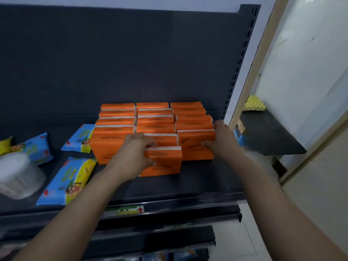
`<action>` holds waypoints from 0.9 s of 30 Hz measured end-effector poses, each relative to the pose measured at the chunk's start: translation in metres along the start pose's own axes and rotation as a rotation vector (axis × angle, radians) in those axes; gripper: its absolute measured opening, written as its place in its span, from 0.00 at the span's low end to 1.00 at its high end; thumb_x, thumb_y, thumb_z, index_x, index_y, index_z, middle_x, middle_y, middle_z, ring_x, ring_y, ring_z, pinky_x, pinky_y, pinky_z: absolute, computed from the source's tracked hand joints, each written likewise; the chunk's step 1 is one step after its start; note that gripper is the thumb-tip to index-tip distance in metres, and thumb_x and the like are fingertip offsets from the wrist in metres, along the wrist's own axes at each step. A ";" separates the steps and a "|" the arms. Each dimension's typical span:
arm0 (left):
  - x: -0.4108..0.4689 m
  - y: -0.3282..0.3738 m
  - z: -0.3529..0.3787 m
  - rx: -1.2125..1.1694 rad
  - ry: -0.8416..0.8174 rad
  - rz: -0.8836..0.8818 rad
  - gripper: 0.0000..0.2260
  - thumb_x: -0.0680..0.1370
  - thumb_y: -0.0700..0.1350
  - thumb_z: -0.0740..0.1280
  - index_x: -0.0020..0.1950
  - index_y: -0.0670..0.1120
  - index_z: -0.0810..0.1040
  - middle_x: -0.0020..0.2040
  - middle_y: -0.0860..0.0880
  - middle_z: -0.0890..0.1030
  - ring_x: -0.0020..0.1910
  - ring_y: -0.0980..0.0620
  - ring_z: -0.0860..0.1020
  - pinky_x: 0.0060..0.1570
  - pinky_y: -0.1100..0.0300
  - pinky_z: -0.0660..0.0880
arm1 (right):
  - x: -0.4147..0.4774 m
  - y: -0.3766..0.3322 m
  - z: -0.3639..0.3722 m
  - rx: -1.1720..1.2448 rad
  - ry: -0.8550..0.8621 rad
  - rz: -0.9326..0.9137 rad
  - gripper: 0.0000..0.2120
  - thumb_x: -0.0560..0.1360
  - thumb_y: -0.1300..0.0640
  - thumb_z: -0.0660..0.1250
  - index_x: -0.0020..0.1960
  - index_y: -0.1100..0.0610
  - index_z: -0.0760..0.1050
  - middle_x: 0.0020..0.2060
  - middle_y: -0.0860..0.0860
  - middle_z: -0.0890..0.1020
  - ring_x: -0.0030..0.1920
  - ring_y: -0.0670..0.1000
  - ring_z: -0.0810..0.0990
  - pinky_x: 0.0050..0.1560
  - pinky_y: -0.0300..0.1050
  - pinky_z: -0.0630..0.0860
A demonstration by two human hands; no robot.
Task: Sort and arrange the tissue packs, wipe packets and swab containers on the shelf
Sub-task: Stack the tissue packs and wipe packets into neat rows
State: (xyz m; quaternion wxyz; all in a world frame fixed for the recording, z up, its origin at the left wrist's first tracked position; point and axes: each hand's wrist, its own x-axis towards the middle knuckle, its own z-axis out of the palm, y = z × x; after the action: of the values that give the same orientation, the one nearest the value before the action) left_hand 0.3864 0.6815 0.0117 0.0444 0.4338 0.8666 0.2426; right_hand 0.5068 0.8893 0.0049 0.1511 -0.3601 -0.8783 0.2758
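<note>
At the left edge of the frame a clear swab container (17, 176) lies on the shelf (169, 187) near scattered blue-and-yellow wipe packets (67, 182), not yet sorted. In the centre, the orange tissue packs (154, 119) stand in three rows. The left hand (139, 149) grips the front middle pack (165, 162), which sits forward of its row. The right hand (222, 136) curls its fingers (206, 143) round the front right pack (195, 146). Squaring the tissue block looks like the step in hand, and next the middle pack needs pushing back flush.

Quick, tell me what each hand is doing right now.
Left hand: grips the middle front pack.
Right hand: grips the right front pack.
</note>
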 end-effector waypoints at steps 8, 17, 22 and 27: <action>0.000 0.000 0.001 -0.001 0.035 -0.071 0.19 0.66 0.42 0.77 0.54 0.50 0.77 0.52 0.52 0.73 0.55 0.53 0.65 0.55 0.61 0.63 | 0.001 0.000 -0.004 -0.073 -0.053 -0.038 0.26 0.71 0.55 0.72 0.63 0.56 0.62 0.60 0.56 0.71 0.59 0.58 0.74 0.58 0.54 0.72; -0.008 0.003 0.000 -0.048 0.026 -0.106 0.17 0.67 0.41 0.76 0.52 0.52 0.76 0.52 0.55 0.72 0.55 0.55 0.65 0.55 0.60 0.64 | -0.001 -0.002 -0.023 -0.191 -0.097 -0.085 0.28 0.72 0.52 0.71 0.66 0.56 0.64 0.60 0.57 0.73 0.60 0.57 0.73 0.57 0.53 0.73; -0.018 -0.008 -0.013 -0.069 0.028 -0.135 0.16 0.66 0.40 0.77 0.49 0.53 0.76 0.47 0.57 0.71 0.55 0.55 0.65 0.52 0.61 0.62 | -0.005 -0.025 -0.024 -0.228 0.074 -0.214 0.20 0.74 0.54 0.68 0.65 0.57 0.69 0.58 0.56 0.75 0.58 0.56 0.74 0.55 0.50 0.72; -0.031 -0.042 -0.036 -0.025 0.042 -0.198 0.15 0.65 0.39 0.77 0.47 0.50 0.77 0.50 0.52 0.74 0.56 0.50 0.68 0.51 0.59 0.65 | -0.011 -0.064 -0.006 -0.131 0.025 -0.358 0.16 0.75 0.56 0.66 0.62 0.55 0.74 0.58 0.52 0.78 0.58 0.52 0.75 0.55 0.44 0.71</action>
State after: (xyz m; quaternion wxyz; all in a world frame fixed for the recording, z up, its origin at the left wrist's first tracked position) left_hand 0.3644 0.6219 0.0200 0.0556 0.3404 0.9028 0.2569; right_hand 0.4817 0.8463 0.0466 0.1849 -0.2103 -0.9426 0.1820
